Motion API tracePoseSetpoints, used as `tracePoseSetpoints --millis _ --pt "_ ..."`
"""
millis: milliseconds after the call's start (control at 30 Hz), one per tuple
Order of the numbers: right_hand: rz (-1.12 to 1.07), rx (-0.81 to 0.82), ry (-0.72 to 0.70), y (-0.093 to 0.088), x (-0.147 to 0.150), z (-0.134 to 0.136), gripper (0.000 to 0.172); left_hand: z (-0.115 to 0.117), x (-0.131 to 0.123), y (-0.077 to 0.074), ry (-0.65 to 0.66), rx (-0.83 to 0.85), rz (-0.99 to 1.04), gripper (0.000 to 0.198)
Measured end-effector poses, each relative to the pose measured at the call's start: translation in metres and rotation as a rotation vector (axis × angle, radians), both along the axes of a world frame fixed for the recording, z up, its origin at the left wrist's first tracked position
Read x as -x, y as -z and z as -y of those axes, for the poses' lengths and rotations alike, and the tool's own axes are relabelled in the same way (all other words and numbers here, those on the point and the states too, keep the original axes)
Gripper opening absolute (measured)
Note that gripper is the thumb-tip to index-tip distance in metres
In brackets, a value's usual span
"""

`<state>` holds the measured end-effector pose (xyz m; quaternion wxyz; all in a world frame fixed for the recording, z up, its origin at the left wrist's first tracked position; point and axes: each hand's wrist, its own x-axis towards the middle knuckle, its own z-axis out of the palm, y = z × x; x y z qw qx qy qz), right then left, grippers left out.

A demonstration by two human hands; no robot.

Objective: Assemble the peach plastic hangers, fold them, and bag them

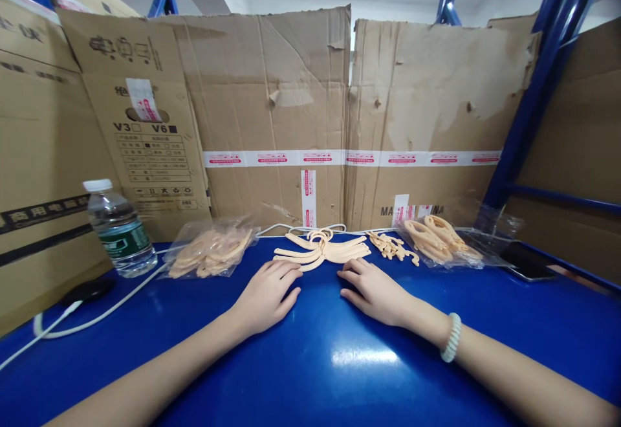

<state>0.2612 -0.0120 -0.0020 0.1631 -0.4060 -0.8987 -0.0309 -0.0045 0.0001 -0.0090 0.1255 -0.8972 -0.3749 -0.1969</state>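
Observation:
My left hand (266, 294) lies palm down on the blue table, its fingers slightly bent and apart, holding nothing. Its fingertips are at the near left edge of a group of beige curved plastic pieces (301, 257) that look like hanger arms; whether they touch cannot be made out. Beige hooks (320, 239) lie at the middle of this group. My right hand (371, 288) also rests palm down and open, close to the near right edge of the curved pieces (347, 250). Small beige hooked pieces (392, 246) form a pile beyond it to the right.
Clear plastic bags with beige parts stand at left (213, 249) and right (439, 239). A water bottle (121, 236), a black device (87, 290) and a white cable (109, 314) are at left. A phone (526, 264) lies at right. Cardboard (272, 116) walls the back.

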Motion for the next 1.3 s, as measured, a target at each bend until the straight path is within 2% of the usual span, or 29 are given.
tracePoseSetpoints --millis 300,467,567,667,767,833,1067,1300 --pt "-0.031 0.012 -0.02 0.003 0.0 -0.003 0.038 0.0 0.0 0.001 0.005 0.044 0.024 0.029" --pt "-0.064 -0.006 -0.03 -0.006 -0.013 -0.014 0.026 -0.002 0.002 0.002 0.005 0.066 0.05 0.032" --pt "-0.108 -0.079 0.145 -0.018 -0.044 -0.035 0.02 -0.003 0.002 0.003 0.022 0.097 0.074 0.033" --pt "-0.145 -0.133 0.342 -0.027 -0.084 -0.057 0.025 -0.005 0.003 0.005 0.024 0.132 0.093 0.035" --pt "-0.153 -0.14 0.467 -0.027 -0.114 -0.071 0.028 -0.007 0.005 0.007 0.029 0.181 0.118 0.037" --pt "-0.145 -0.119 0.499 -0.022 -0.122 -0.075 0.028 -0.008 0.006 0.007 0.033 0.206 0.136 0.038" --pt "-0.121 -0.046 0.499 -0.013 -0.111 -0.075 0.023 -0.01 0.006 0.008 0.026 0.21 0.154 0.039" --pt "-0.258 -0.06 0.515 -0.01 -0.109 -0.076 0.013 -0.022 0.004 0.007 0.02 0.17 0.22 0.037"
